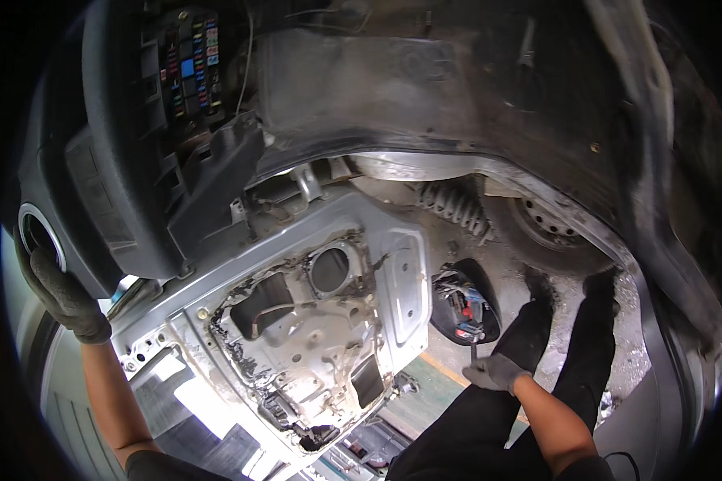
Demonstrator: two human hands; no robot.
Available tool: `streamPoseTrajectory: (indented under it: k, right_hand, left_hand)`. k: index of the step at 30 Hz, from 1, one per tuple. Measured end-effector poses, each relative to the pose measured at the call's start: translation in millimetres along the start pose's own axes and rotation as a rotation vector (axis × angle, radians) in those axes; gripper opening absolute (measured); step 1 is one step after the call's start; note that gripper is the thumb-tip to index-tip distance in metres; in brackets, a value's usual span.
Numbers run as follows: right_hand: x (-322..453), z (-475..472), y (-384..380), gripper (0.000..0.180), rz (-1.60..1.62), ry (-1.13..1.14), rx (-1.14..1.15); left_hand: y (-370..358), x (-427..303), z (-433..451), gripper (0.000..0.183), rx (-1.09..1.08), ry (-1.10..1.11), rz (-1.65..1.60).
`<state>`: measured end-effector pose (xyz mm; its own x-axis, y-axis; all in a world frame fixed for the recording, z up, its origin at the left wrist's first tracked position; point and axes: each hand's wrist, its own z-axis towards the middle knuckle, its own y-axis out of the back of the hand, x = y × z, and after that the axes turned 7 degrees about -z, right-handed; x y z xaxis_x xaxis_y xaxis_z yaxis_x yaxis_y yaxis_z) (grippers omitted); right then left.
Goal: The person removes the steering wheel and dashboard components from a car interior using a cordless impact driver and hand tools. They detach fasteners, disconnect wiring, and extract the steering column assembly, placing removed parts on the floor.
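My left hand (71, 296), in a grey work glove, grips the dashboard (99, 204) at its end. Its fingers are partly hidden behind the round air vent ring (42, 237). My right hand (494, 371), also gloved, is closed around a thin dark tool (473, 352) near my thigh; most of the tool is hidden in the fist. Just beyond it a black tub (498, 300) on the floor holds several hand tools. The stripped metal car door (313, 337), its inner panel bare, stands swung out between my hands.
A fuse box (194, 69) with coloured fuses is exposed behind the dashboard's side. The door sill (409, 165) curves across the middle. A coil spring (454, 207) and a wheel with its tire (547, 225) lie on the dirty floor by my feet.
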<state>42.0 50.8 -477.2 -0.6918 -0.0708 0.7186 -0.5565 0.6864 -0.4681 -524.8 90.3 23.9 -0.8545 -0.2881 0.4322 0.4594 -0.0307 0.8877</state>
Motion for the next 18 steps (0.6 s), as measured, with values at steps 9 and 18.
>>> streamPoseTrajectory:
  k: [9,18]
  right_hand:
    - [36.0,-37.9,-31.9,0.070,-0.223,0.134,0.893]
    - [33.4,-44.0,-61.1,0.062,-0.228,0.228,0.876]
  left_hand:
    - [20.4,16.6,5.8,0.067,0.094,-0.528,0.474]
    - [29.0,31.3,-2.3,0.070,0.092,-0.541,0.587]
